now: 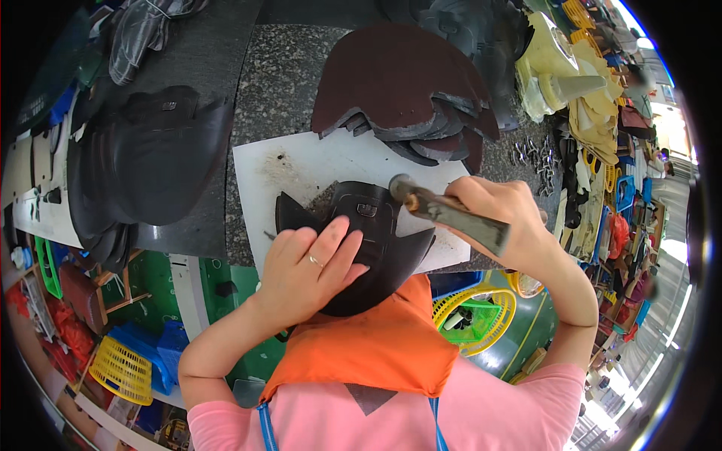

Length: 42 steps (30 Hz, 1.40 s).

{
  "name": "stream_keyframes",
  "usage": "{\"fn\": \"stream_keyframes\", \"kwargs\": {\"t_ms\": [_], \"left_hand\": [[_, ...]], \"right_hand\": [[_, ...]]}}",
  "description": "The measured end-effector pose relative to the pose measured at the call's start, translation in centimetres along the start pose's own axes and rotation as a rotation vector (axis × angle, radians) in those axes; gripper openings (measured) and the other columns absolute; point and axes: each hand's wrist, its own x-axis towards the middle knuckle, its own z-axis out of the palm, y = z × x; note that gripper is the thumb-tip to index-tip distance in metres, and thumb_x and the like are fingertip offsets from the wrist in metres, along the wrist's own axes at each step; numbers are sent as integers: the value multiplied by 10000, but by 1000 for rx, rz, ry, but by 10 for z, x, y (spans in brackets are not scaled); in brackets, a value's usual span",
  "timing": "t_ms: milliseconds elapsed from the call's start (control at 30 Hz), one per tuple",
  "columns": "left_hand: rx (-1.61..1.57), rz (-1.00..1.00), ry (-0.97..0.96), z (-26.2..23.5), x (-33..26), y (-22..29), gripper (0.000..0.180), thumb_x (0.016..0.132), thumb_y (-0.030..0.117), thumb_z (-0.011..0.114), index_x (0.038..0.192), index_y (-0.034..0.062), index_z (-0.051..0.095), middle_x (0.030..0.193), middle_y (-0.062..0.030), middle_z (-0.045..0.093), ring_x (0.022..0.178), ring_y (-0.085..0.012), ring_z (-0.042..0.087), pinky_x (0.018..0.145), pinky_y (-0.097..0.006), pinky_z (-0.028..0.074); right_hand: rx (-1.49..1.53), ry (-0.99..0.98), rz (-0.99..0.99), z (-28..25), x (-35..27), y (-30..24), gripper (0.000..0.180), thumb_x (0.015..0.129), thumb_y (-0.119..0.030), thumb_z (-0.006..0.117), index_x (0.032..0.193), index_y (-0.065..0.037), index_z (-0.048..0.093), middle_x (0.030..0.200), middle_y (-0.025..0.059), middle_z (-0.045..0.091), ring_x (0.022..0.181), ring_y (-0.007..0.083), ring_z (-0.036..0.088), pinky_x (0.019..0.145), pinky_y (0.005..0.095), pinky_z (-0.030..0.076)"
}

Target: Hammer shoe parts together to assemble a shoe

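A black moulded upper piece lies on a white board in front of me, its near end hanging past the board towards my orange apron. A small rectangular emblem sits near its far end. My left hand rests on the piece, fingers stretched out and pressing on its left side. In my right hand is a hammer, gripped just above the piece's right side. The hammer's metal head points across the piece, with its round face near the emblem; my fingers hide most of the handle.
Dark brown cut pieces are stacked beyond the board. To the left lies a pile of similar black pieces. Small metal parts are scattered at right, near a cream container. Below the bench edge stands a yellow basket.
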Motion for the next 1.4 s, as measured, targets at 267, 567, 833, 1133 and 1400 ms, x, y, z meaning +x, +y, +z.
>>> {"fn": "stream_keyframes", "kwargs": {"t_ms": [267, 567, 833, 1133, 1400], "left_hand": [[-1, -2, -11, 12, 1, 6, 489, 666, 204, 779, 1095, 28, 626, 1227, -97, 583, 736, -220, 470, 658, -322, 418], [-1, -40, -83, 15, 6, 1, 481, 687, 226, 758, 1091, 6, 618, 1258, -131, 548, 767, -225, 480, 679, -329, 424], [-179, 126, -246, -8, -4, 12, 578, 675, 312, 723, 1170, 45, 589, 1335, -151, 479, 773, -209, 495, 650, -343, 405], [251, 160, -88, -106, 0, 5, 244, 697, 171, 638, 919, 192, 739, 1077, -24, 695, 740, -120, 485, 665, -295, 382], [496, -306, 9, -108, -1, -67, 411, 643, 30, 618, 1051, 56, 656, 1146, -79, 624, 922, -295, 510, 840, -384, 418]], "right_hand": [[36, 103, -104, 31, 10, 9, 208, 798, -216, 648, 865, -84, 503, 671, 71, 574, 578, 293, 604, 469, 397, 463], [-362, 1, -419, 17, 28, 5, 191, 773, -250, 609, 734, -100, 497, 583, 29, 487, 501, 207, 597, 429, 358, 469], [-55, 202, -99, 57, -11, 3, 194, 746, -204, 684, 762, -99, 522, 626, 42, 527, 534, 241, 607, 483, 350, 483], [549, 643, 426, 39, -20, 26, 144, 854, -107, 652, 955, -19, 598, 725, 16, 538, 672, 74, 500, 606, 264, 423], [666, 683, 516, 51, -49, 41, 114, 898, -140, 594, 930, -31, 583, 717, -58, 448, 642, 38, 376, 569, 222, 322]]}}
